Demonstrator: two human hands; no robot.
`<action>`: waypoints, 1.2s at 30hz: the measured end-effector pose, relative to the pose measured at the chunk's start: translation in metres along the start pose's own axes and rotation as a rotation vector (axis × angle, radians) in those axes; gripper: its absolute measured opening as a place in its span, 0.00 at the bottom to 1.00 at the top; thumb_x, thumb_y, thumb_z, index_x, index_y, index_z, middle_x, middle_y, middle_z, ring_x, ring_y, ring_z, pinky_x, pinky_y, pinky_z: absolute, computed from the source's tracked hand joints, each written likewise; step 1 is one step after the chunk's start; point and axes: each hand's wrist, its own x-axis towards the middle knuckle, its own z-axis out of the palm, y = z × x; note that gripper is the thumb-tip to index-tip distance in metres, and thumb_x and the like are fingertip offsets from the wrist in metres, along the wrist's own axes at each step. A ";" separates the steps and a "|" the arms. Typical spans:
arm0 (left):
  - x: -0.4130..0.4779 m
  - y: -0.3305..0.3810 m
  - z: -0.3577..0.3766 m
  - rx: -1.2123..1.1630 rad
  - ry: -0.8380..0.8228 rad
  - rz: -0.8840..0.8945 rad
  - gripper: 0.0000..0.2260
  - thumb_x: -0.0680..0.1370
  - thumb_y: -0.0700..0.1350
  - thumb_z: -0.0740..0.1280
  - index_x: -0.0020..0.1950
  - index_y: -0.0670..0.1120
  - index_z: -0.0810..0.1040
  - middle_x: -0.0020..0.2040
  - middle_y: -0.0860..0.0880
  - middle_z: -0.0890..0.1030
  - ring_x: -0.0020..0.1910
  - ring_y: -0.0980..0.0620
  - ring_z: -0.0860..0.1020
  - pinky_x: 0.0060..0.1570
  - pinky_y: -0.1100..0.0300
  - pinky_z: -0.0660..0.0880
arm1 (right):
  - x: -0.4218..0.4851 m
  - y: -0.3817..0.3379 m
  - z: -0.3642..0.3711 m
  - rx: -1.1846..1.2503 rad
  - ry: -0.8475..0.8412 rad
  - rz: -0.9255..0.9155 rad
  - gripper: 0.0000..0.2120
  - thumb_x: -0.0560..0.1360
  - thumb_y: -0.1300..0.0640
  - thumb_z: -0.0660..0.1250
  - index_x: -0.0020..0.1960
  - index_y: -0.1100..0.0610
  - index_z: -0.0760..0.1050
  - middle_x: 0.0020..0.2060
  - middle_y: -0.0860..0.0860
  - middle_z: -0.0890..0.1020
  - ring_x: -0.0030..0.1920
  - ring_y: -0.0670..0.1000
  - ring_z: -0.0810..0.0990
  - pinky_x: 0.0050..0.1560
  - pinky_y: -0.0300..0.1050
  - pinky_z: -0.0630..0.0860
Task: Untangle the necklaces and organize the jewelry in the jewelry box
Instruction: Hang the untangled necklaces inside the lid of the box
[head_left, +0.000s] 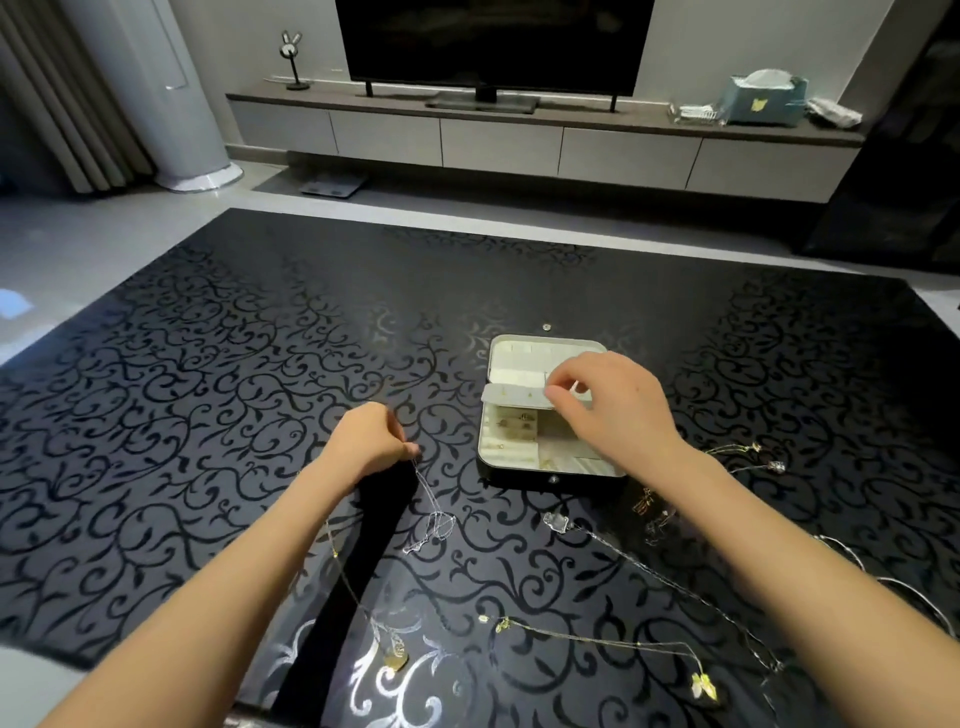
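Left grip (371, 439) is curled tight, thumb and forefinger pinching a thin silver chain (425, 488) that runs down toward me into a knotted little clump on the bench (208, 364). Right grip (618, 410) is over the jewelry box (519, 475), fingertips pinching the white flap (511, 395) that lies crosswise over the middle of it.

From my end the box sits open, right of centre on the bench. Its long axis points away from me and its dark front wall faces me. Inside it's cream and split into compartments. The left ones just below the flap hold a few small gold bits, too small to make out.

A gold necklace (396, 661) and a clear-pendant necklace (558, 521) lie loose on the near side. The teal tissue box (769, 101) on the TV shelf has a yellow label I can't read.
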 end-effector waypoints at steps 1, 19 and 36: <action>-0.001 0.001 0.002 0.014 0.001 0.009 0.08 0.72 0.47 0.73 0.42 0.43 0.80 0.48 0.45 0.82 0.50 0.48 0.79 0.44 0.62 0.70 | 0.002 0.000 -0.001 0.006 0.011 0.004 0.07 0.76 0.52 0.63 0.45 0.50 0.79 0.44 0.42 0.81 0.47 0.46 0.75 0.47 0.44 0.71; -0.036 0.016 -0.044 -0.192 -0.172 0.348 0.03 0.74 0.41 0.71 0.40 0.47 0.80 0.36 0.54 0.81 0.35 0.62 0.77 0.43 0.68 0.71 | -0.017 -0.059 -0.009 0.281 -0.118 0.023 0.07 0.75 0.53 0.66 0.48 0.52 0.81 0.45 0.44 0.82 0.48 0.45 0.78 0.52 0.40 0.73; -0.104 0.055 -0.110 0.007 -0.253 0.597 0.02 0.76 0.45 0.69 0.45 0.52 0.78 0.38 0.56 0.79 0.35 0.65 0.74 0.39 0.70 0.71 | -0.018 -0.096 -0.035 0.593 -0.222 0.075 0.02 0.71 0.59 0.71 0.40 0.54 0.83 0.31 0.43 0.80 0.32 0.36 0.76 0.36 0.28 0.69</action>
